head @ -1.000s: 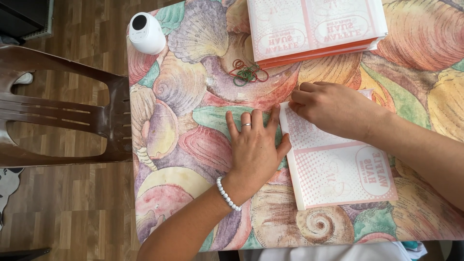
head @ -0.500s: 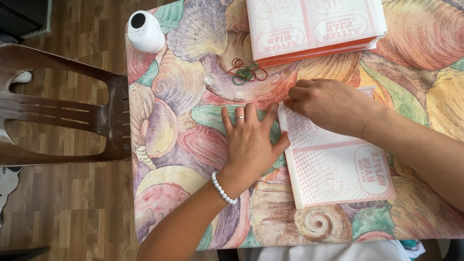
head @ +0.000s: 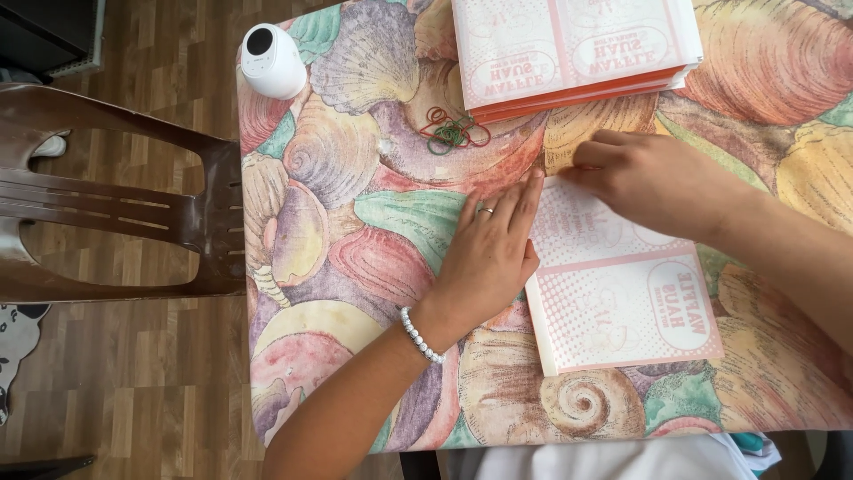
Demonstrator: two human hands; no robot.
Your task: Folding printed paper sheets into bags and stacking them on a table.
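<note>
A flat stack of white paper sheets (head: 622, 293), printed with pink dotted panels and pink oval emblems, is seen lying on the surface (head: 355, 231), which is covered by a cloth patterned with large seashells in pastel colours. The sheets lie at about 3 o'clock from the middle of the surface, reaching down toward its near edge.

The left hand (head: 489, 258) is laid flat, fingers extended and spread, palm down on the cloth, with its fingertips and thumb side touching the left edge of the stack; nothing is grasped by it. A ring and a white bead bracelet (head: 418, 334) are worn on it. The right hand (head: 653, 182) is placed on the far end of the stack, fingers curled; whether a sheet is pinched cannot be told.

No container is seen. At 12 o'clock a thicker pile of the same printed sheets (head: 573, 49), orange at the edge, is found. Just beside it, toward 11 o'clock, a small tangle of rubber bands (head: 451, 130) lies. A white rounded device (head: 271, 60) stands at the far left corner. A brown chair (head: 115, 204) is placed at 9 o'clock, touching the surface's edge.
</note>
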